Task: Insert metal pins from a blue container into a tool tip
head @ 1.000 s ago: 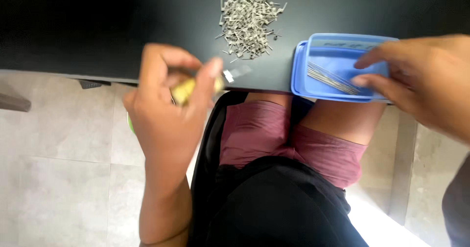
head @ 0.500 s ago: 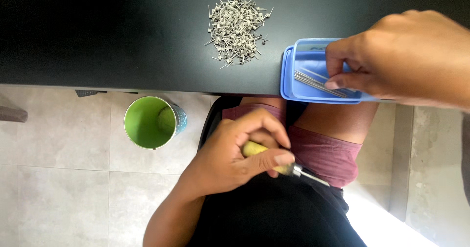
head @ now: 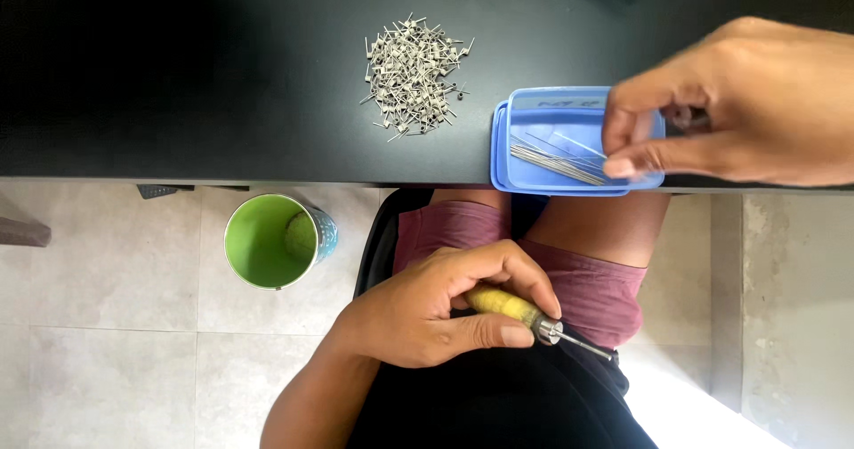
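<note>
Left hand point(head: 436, 311) low over the lap, clenched around a small yellow-handled tool with a thin metal shaft point(head: 525, 313); shaft tip points right, across the dark shorts. Handle mostly covered by the fingers, only its forward end and metal collar showing.

Right hand point(head: 738, 102) raised over the black table point(head: 178, 76), thumb and forefinger pinched together above the right side of a shallow blue plastic tray point(head: 534, 179). Whether a wire sits in the pinch: cannot tell, blurred.

Tray sits at the table's near edge, holding a bundle of thin straight metal wires point(head: 556, 157) lying diagonally.

Left of the tray, apart from it: loose heap of small coiled metal wire pieces point(head: 414, 74).

On the tiled floor below the table edge, a green cup point(head: 271, 240), upright.
</note>
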